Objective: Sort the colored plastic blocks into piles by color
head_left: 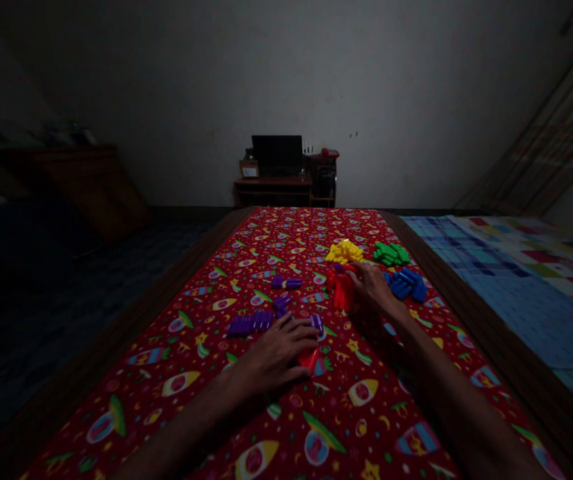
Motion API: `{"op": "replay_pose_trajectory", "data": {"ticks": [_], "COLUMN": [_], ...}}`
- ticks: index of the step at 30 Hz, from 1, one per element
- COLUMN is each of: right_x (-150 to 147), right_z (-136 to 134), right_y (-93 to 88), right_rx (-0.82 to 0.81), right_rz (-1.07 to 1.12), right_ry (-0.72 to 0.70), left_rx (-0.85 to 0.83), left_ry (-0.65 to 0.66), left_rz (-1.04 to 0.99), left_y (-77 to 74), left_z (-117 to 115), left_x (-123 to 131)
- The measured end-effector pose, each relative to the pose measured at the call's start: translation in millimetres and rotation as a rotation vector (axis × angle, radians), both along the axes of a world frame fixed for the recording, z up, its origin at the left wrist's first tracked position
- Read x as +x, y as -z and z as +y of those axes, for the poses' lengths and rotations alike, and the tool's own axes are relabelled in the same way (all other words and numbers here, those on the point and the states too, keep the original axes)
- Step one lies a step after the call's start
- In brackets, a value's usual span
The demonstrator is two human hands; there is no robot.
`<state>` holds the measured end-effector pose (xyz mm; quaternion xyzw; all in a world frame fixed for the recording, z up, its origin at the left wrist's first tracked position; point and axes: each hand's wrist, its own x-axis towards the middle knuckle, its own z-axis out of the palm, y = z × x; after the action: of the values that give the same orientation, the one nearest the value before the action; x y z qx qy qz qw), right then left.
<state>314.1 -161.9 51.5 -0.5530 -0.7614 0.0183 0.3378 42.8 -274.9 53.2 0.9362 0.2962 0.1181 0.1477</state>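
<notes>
My left hand (277,355) lies palm down on the red patterned cloth (246,413), fingers closed over a red block (309,361) at its fingertips. Just ahead of it lie purple blocks (252,323) in a loose row. My right hand (372,288) reaches farther out and its fingers rest on a pile of red blocks (341,288); whether it grips one is hidden. A blue pile (408,285) sits right of that hand, with a yellow pile (345,252) and a green pile (391,253) beyond.
The cloth covers a long wooden table (516,360). A checkered bed cover (531,287) lies to the right. A dark desk with a monitor (277,157) stands against the far wall. The room is dim.
</notes>
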Motion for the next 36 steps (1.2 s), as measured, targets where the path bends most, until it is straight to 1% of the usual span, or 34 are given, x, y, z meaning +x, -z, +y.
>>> {"op": "replay_pose_trajectory", "data": {"ticks": [2,3,5,7,9,11,13,14,15,16,17,18,20,22,23,24,25,27,29,31,33,34,35,36], "right_x": [-2,-4,-10,-22,-37,-51,-60,-62,-62,-59,-54,-48,-32,-18,-12,-7,-4,-1,-1,-3,-4,-5,-5,-7], "right_z": [1,1,-2,-11,-25,-40,-51,-54,-53,-51,-46,-39,-25,-12,-7,-4,-1,1,1,0,0,0,-1,-2], "right_y": [-7.4,-11.1,-18.0,-24.3,-30.8,-37.2,-42.4,-43.9,-44.3,-43.6,-41.6,-38.3,-28.3,-15.4,-8.7,-2.2,3.7,12.4,16.0,14.5,9.4,5.9,2.0,-2.4], "right_rx": [-0.087,-0.144,-0.258,-0.367,-0.474,-0.551,-0.557,-0.539,-0.515,-0.487,-0.449,-0.397,-0.245,-0.080,-0.018,0.025,0.047,0.046,0.028,0.020,0.025,0.028,0.033,0.037], "right_rz": [0.134,0.213,0.364,0.440,0.415,0.317,0.206,0.159,0.127,0.114,0.119,0.134,0.149,0.088,0.036,-0.019,-0.069,-0.132,-0.155,-0.146,-0.118,-0.102,-0.086,-0.070], "right_ry": [-0.020,-0.060,-0.201,-0.382,-0.554,-0.709,-0.817,-0.839,-0.830,-0.791,-0.721,-0.624,-0.379,-0.159,-0.088,-0.050,-0.039,-0.066,-0.095,-0.094,-0.088,-0.090,-0.095,-0.098], "left_rx": [0.019,0.025,0.021,0.003,-0.031,-0.071,-0.088,-0.083,-0.074,-0.062,-0.046,-0.028,0.015,0.049,0.063,0.078,0.099,0.158,0.196,0.178,0.144,0.137,0.139,0.146], "left_ry": [-0.054,-0.089,-0.192,-0.333,-0.450,-0.505,-0.524,-0.536,-0.550,-0.567,-0.583,-0.595,-0.607,-0.603,-0.596,-0.586,-0.572,-0.542,-0.464,-0.287,-0.085,-0.018,0.013,0.017], "left_rz": [-0.019,-0.049,-0.166,-0.320,-0.423,-0.441,-0.416,-0.401,-0.385,-0.371,-0.361,-0.353,-0.334,-0.291,-0.267,-0.249,-0.243,-0.260,-0.269,-0.211,-0.089,-0.024,0.031,0.071], "left_y": [0.6,1.1,2.2,2.5,1.5,-0.3,-1.7,-2.0,-2.1,-1.9,-1.4,-0.5,2.6,7.3,10.0,12.3,14.0,14.1,9.0,0.9,-5.2,-6.3,-6.0,-4.4], "left_z": [4,6,10,13,14,13,12,12,12,13,14,16,21,27,29,31,33,32,27,18,9,6,4,2], "left_x": [-2,-4,-5,-4,-3,-2,-2,-3,-4,-5,-7,-10,-15,-21,-23,-25,-26,-25,-21,-14,-8,-5,-3,-1]}}
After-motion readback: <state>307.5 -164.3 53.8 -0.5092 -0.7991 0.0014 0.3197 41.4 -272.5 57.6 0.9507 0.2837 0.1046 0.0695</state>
